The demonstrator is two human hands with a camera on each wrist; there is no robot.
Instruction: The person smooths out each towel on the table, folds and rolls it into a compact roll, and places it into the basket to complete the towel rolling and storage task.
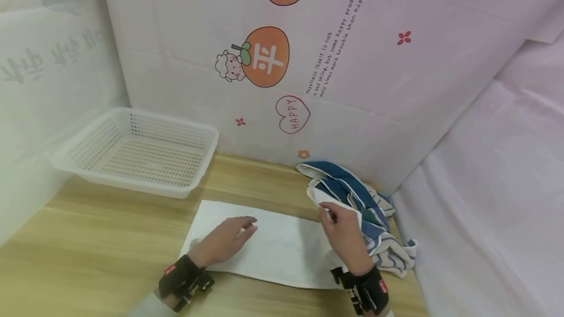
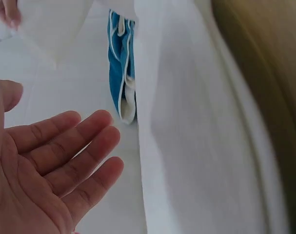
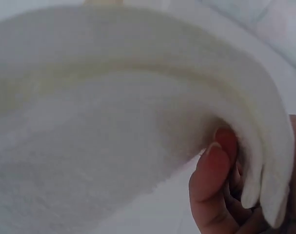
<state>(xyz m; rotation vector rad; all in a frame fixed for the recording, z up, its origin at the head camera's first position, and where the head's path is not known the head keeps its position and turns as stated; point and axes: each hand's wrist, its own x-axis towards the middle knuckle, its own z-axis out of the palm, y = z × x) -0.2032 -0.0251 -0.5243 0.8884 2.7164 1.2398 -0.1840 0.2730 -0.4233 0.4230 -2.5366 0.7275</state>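
Observation:
A white towel (image 1: 282,253) lies folded in a flat rectangle on the wooden table, with a small grey printed patch near its left end. Above its left part hovers my left hand (image 1: 229,238), fingers loosely bent and holding nothing; the palm and spread fingers (image 2: 84,161) show in the left wrist view. At the towel's right end, my right hand (image 1: 345,234) pinches a lifted white fold (image 3: 113,122), which curves over the fingers in the right wrist view. Part of that fold is hidden behind the hand in the head view.
A crumpled blue-and-white striped cloth (image 1: 370,199) lies just beyond and beside my right hand, against the back corner. At the back left stands a white perforated plastic basket (image 1: 202,155). Printed white sheeting (image 1: 352,126) walls in the wooden table (image 1: 110,248).

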